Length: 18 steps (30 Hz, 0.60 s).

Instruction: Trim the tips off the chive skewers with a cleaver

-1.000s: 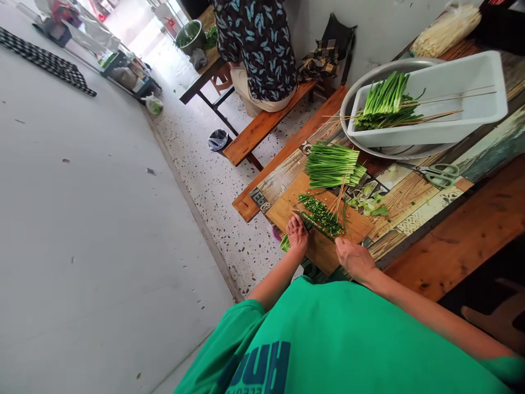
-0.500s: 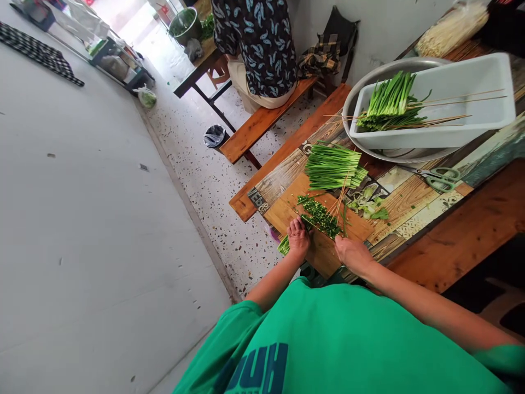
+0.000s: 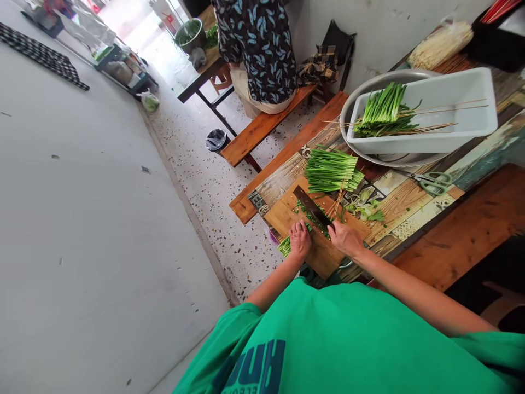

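Observation:
My right hand (image 3: pixel 343 237) is closed around the handle of a dark-bladed cleaver (image 3: pixel 311 208). Its broad blade is turned flat over chopped green bits on the wooden cutting board (image 3: pixel 324 257), hiding most of them. Closed over a bunch of garlic chives (image 3: pixel 284 246), my left hand (image 3: pixel 299 238) presses at the board's left edge; stalks stick out on both sides of it. Just beyond the blade lie a neat row of skewered chives (image 3: pixel 331 171) and a few thin wooden skewers (image 3: pixel 339 198).
Trimmed leaf scraps (image 3: pixel 365 207) and green-handled scissors (image 3: pixel 435 183) lie right of the board. A white tray (image 3: pixel 455 143) of skewered chives rests on a metal basin (image 3: pixel 348 104). Behind are a noodle-like bag (image 3: pixel 442 45), wooden benches (image 3: pixel 266 128) and a seated person (image 3: pixel 258 54).
The cleaver has swung away from the left hand and tilted flat over the chopped chives, which showed openly before. My right hand has risen slightly. The left hand stays on the bunch.

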Each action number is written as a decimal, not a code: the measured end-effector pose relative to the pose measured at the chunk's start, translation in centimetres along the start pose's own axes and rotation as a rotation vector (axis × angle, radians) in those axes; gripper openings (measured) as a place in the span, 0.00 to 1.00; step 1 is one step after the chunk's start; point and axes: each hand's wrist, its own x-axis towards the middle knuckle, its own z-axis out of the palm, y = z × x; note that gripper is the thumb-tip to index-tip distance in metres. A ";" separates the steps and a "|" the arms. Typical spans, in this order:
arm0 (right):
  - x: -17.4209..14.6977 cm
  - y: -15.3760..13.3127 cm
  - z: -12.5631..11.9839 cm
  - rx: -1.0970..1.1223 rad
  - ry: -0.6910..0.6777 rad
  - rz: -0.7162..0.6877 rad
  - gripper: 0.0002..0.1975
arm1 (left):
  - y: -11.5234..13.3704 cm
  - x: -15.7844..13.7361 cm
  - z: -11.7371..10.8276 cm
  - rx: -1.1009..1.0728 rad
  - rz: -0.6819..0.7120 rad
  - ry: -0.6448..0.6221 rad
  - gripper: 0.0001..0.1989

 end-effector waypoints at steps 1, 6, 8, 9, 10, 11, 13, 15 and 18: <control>-0.2 0.0 -0.4 0.008 0.032 0.003 0.18 | 0.0 -0.1 -0.5 -0.051 -0.021 -0.011 0.24; -1.4 -1.3 -0.3 0.048 0.115 0.047 0.17 | -1.8 -0.7 -4.0 -0.599 -0.319 0.035 0.15; -1.7 -1.9 0.6 0.065 0.131 0.051 0.16 | -3.5 -0.9 -5.6 -0.824 -0.427 0.068 0.10; -1.8 -2.1 1.1 0.070 0.127 0.048 0.17 | -4.4 -1.0 -6.4 -0.894 -0.457 0.072 0.09; -1.9 -2.4 1.7 0.072 0.118 0.041 0.19 | -5.4 -1.0 -7.2 -0.936 -0.475 0.070 0.10; -2.0 -2.6 2.3 0.067 0.104 0.032 0.20 | -6.3 -1.0 -8.0 -0.957 -0.486 0.066 0.12; -2.0 -3.0 3.6 0.040 0.072 0.016 0.22 | -7.8 -1.1 -9.6 -1.091 -0.535 0.058 0.16; -2.0 -3.1 5.0 0.006 0.067 0.016 0.23 | -9.0 -1.2 -11.3 -1.361 -0.616 0.028 0.17; -2.0 -2.9 6.7 -0.014 0.081 0.018 0.24 | -10.0 -1.6 -13.6 -1.804 -0.681 -0.094 0.16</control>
